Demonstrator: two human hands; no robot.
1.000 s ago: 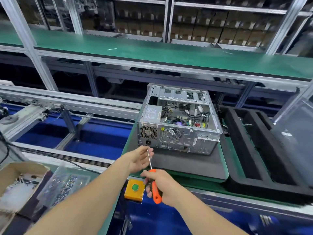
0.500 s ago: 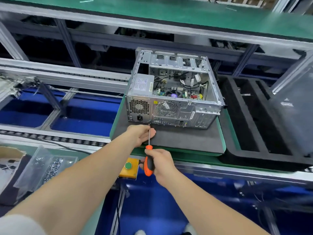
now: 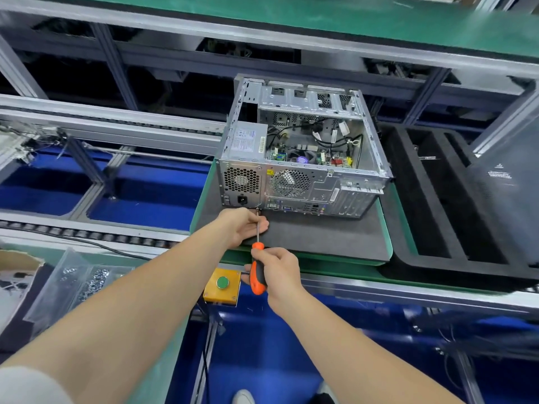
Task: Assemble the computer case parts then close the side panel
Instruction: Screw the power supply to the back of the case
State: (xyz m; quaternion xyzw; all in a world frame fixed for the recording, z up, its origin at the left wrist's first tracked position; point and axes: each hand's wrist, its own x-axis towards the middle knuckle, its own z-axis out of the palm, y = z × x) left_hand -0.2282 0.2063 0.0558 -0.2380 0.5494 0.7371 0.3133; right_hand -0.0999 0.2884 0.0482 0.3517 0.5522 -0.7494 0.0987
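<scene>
Silver sheet-metal computer case [image 3: 303, 158], side open, sits on a grey foam mat [image 3: 320, 240] w/ its rear facing the person. R hand [image 3: 277, 272] clenches the orange-and-black-handled screwdriver [image 3: 258, 277]. L hand [image 3: 243, 225] curls round its shaft near the tip, at the case's btm rear edge below the PSU.

Risks: the tip could slip and scratch the metal or jab the L fingers. A tilted shaft could cross-thread.

Writing: there's a yellow triangle warning sticker [image 3: 269, 172]. The white PSU label [image 3: 246, 139] is illegible.

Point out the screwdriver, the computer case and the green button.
screwdriver [image 3: 257, 274]: head view, on the orange and black handle.
computer case [image 3: 318, 186]: head view, on the metal rear panel.
green button [image 3: 222, 282]: head view, on the button's round cap.
</scene>
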